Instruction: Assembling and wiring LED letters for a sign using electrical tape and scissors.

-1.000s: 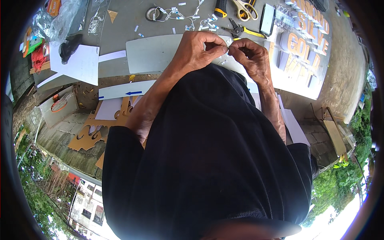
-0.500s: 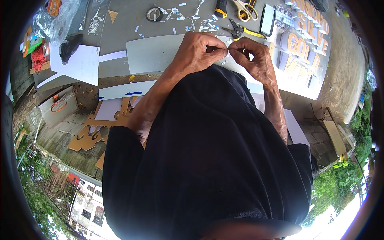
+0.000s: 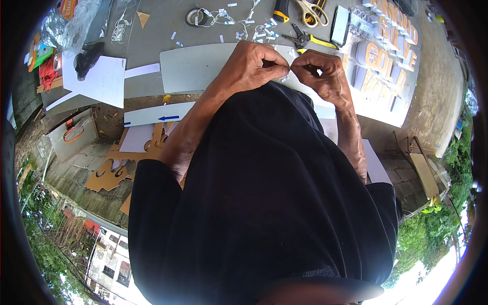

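Hands: left hand (image 3: 251, 66) and right hand (image 3: 323, 73) meet fingertip to fingertip above the grey sheet (image 3: 198, 68), just in front of the person's black shirt (image 3: 269, 193).
Left grip: thumb and forefinger pinched closed on a tiny piece (image 3: 290, 67) held between the two hands.
Right grip: fingers curled, thumb and forefinger pinched closed on the same tiny piece from the other side.
Piece: too small to tell its kind; it may be a bit of wire or a white scrap.
Grey sheet: lies flat on the tabletop (image 3: 157, 25), partly hidden under the hands.
Tools: pliers with yellow handles (image 3: 310, 39) lie just beyond the hands; yellow-handled scissors (image 3: 307, 9) lie farther back, near the rim.
Scraps: small white bits (image 3: 244, 30) are scattered beyond the sheet, beside a roll of tape (image 3: 195, 17).
Letters: orange-and-white cut-out letters (image 3: 384, 46) lie in rows to the right of the right hand.
White strip: a long strip with a blue arrow (image 3: 157, 114) lies below the grey sheet, at the left forearm.
Cardboard: brown cut-out pieces (image 3: 114, 170) lie lower left, off the tabletop.
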`<state>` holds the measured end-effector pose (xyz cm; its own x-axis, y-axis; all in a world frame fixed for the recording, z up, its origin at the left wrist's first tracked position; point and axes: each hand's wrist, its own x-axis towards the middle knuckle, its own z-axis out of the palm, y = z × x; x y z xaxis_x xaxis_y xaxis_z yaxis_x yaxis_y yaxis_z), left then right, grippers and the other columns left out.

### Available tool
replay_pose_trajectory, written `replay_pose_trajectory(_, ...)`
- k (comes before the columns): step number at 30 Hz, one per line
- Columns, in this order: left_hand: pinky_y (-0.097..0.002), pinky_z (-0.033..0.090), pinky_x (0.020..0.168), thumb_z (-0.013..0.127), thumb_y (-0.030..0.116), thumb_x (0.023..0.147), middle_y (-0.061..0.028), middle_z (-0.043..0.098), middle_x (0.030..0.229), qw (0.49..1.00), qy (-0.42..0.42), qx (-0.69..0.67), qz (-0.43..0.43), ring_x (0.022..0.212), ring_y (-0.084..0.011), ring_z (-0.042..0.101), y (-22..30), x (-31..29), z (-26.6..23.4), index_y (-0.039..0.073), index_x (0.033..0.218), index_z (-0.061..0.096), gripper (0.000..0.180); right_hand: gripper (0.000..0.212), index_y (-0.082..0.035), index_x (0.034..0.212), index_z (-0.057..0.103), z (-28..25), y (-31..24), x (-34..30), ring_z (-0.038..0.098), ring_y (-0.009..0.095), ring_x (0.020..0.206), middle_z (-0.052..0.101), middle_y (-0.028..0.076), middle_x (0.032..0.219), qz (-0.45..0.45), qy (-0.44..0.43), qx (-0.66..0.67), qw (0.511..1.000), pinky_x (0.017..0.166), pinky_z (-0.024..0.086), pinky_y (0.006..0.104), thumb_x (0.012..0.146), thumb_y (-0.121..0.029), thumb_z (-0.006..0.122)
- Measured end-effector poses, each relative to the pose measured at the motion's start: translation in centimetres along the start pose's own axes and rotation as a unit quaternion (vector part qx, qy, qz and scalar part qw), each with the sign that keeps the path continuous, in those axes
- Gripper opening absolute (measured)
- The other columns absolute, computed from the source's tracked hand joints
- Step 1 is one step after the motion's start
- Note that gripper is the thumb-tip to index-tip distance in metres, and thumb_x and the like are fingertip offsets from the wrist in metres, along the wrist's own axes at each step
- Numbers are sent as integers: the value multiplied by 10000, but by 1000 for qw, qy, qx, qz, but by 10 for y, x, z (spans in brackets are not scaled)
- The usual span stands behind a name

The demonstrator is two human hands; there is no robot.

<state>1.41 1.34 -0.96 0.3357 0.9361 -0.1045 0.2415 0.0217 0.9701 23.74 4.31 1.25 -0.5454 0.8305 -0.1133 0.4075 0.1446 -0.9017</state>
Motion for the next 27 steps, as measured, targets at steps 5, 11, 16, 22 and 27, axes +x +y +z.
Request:
replay_pose_trajectory(5,-253,449,590,798,81,828,-42,713,774,1000,-5,0,0,675,-88,621,-1,0,0,33,926,793,110,76,-16,925,769,1,4,-3,627,61,669,714,21,785,36,-1,31,999,586,493,244,860,-52,750)
replay_pose_trajectory(11,-294,498,629,800,137,812,-76,733,793,1000,-8,25,-10,694,-150,663,4,1,-3,49,923,796,142,84,-23,930,772,0,2,-2,618,58,648,716,29,779,21,-6,-4,1000,572,484,240,851,-45,756)
replay_pose_trajectory(16,-328,531,654,794,180,801,-101,741,803,999,-7,32,-5,703,-206,694,5,1,-2,64,907,795,157,86,-23,929,771,2,3,-3,596,55,626,716,29,779,10,4,-3,1000,553,463,242,849,-50,761)
replay_pose_trajectory(22,-307,482,617,783,114,817,-86,713,773,996,-14,89,18,673,-164,646,10,2,0,31,888,782,110,81,-30,921,775,0,1,-4,571,55,600,713,29,769,31,-5,-9,999,543,451,257,846,-59,764)
replay_pose_trajectory(27,-323,480,607,788,122,808,-90,692,744,993,-11,112,43,639,-184,632,4,2,3,32,885,775,120,77,-40,917,778,-1,-2,-4,564,57,595,708,30,755,42,-10,-29,999,543,450,268,846,-61,759)
